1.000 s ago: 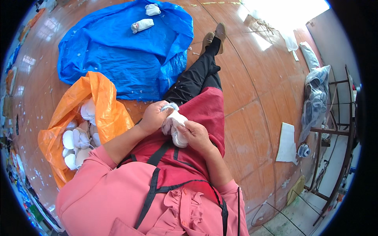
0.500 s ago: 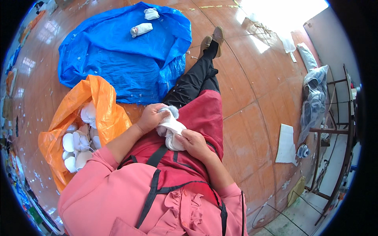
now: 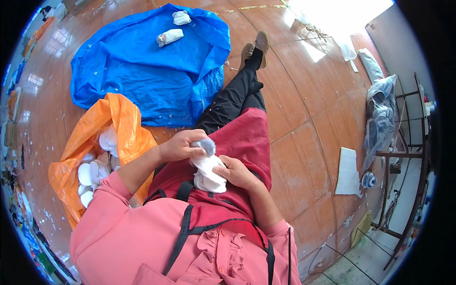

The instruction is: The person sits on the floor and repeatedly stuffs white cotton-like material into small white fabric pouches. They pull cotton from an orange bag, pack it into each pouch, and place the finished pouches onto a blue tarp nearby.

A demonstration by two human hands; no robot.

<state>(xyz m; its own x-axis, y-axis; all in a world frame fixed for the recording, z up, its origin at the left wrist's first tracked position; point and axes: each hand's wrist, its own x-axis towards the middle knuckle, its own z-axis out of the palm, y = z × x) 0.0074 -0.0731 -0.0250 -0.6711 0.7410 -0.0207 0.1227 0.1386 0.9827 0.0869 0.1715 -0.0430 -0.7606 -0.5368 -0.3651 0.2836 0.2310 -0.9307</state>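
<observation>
Over my lap, a white cloth bundle [image 3: 210, 178] is held between my two hands. A grey fuzzy piece [image 3: 207, 146] sticks out at its upper end; what it belongs to is hidden. My left hand [image 3: 183, 145] pinches the fuzzy end between thumb and fingers. Lower down, my right hand [image 3: 236, 172] grips the side of the white cloth, thumb on top. Beneath them lies my red apron [image 3: 242, 137]. Left of my lap stands an orange plastic bag [image 3: 130, 116], its mouth wide, holding several white, rounded flat pieces [image 3: 85, 174].
A blue plastic sheet [image 3: 137, 76] spreads over the tiled floor ahead, with two white wrapped bundles [image 3: 170, 37] [image 3: 181, 18] on it. At right, a white flat sheet [image 3: 348, 172], a filled clear plastic bag [image 3: 380, 114] and a metal rack [image 3: 403, 155] stand or lie.
The grey fuzzy end has turned upward and shows more fully. The white cloth has shifted slightly down, and my left fingers have changed their grip around the fuzzy end.
</observation>
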